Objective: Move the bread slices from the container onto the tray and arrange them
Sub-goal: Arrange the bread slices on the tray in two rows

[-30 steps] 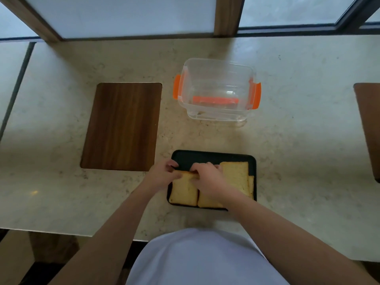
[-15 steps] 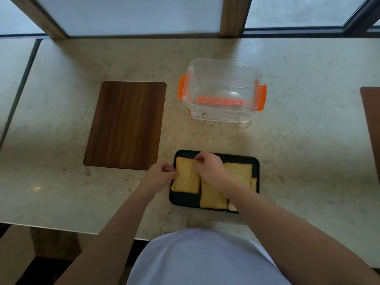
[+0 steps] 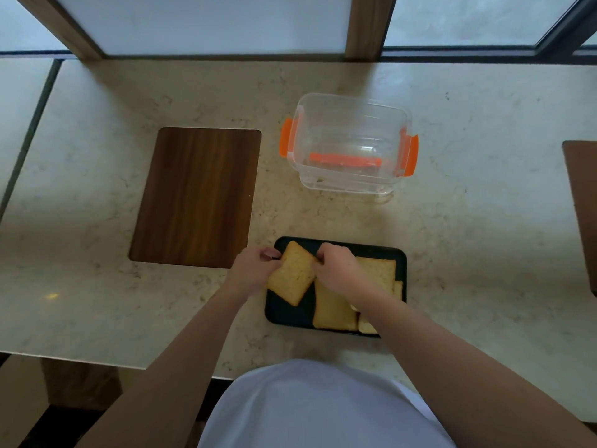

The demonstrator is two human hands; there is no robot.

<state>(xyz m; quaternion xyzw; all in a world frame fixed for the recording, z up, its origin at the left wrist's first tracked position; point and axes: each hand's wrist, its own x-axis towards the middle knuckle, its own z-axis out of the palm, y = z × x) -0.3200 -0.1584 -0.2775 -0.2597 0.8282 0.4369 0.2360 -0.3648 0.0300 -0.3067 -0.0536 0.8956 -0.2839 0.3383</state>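
A black tray (image 3: pixel 284 315) lies near the table's front edge with several bread slices on it. The left slice (image 3: pixel 292 274) is turned askew. My left hand (image 3: pixel 253 270) pinches its left edge and my right hand (image 3: pixel 339 271) pinches its upper right corner. Another slice (image 3: pixel 332 310) lies flat below my right hand, and a third (image 3: pixel 379 270) lies at the tray's right side, partly hidden by my right wrist. The clear plastic container (image 3: pixel 349 143) with orange latches stands behind the tray and holds no bread.
A dark wooden board (image 3: pixel 197 195) lies flat to the left of the container and tray. Another brown board (image 3: pixel 583 205) shows at the right frame edge. The beige stone table (image 3: pixel 468 237) ends at a window wall behind.
The left slice went from lying at the tray's front left to its back left, and now it is rotated askew. Both hands stayed on it.
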